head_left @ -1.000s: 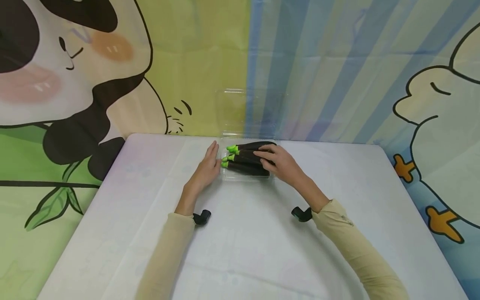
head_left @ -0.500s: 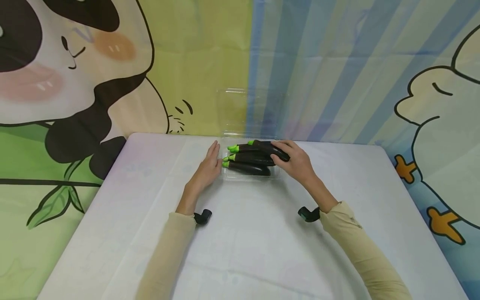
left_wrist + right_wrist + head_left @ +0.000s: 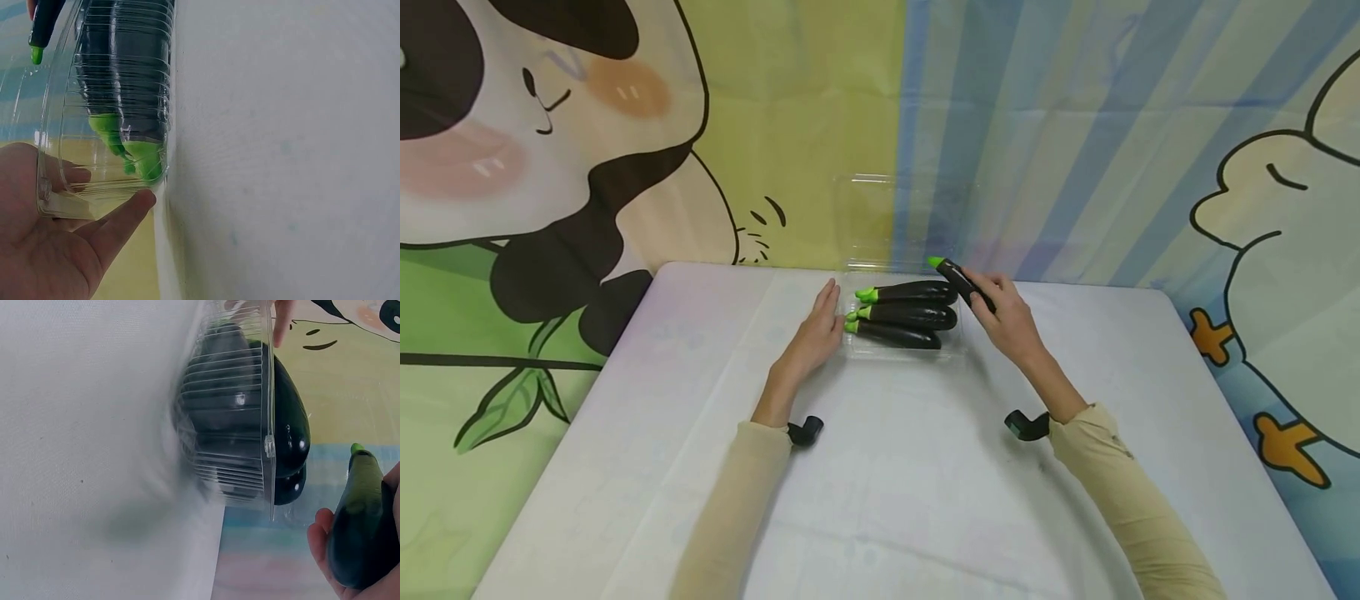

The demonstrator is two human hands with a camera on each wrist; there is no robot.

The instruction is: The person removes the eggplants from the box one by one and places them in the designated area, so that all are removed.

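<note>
My right hand [image 3: 1011, 325] grips a dark purple eggplant [image 3: 359, 531] with a green stem end, raised just right of the container and tilted, its stem pointing to the far left. My left hand [image 3: 812, 335] lies with extended fingers along the left end of the clear plastic clamshell container [image 3: 895, 357]; in the left wrist view its fingers [image 3: 119, 228] touch the ribbed corner. Inside the container three eggplants [image 3: 913, 314] lie side by side, green stems toward the left hand. The palm side of the right hand covers part of the held eggplant.
Behind the container its transparent lid [image 3: 871, 177] stands raised against the printed backdrop [image 3: 805, 125]. The white-covered table [image 3: 880, 467] ends right behind the container. A black wrist-camera mount [image 3: 805, 432] sits at the left wrist, another [image 3: 1027, 425] at the right.
The right hand took hold of an eggplant lying in the container, lifted it and moved it right, past the others. The left hand stayed at the container's left end.
</note>
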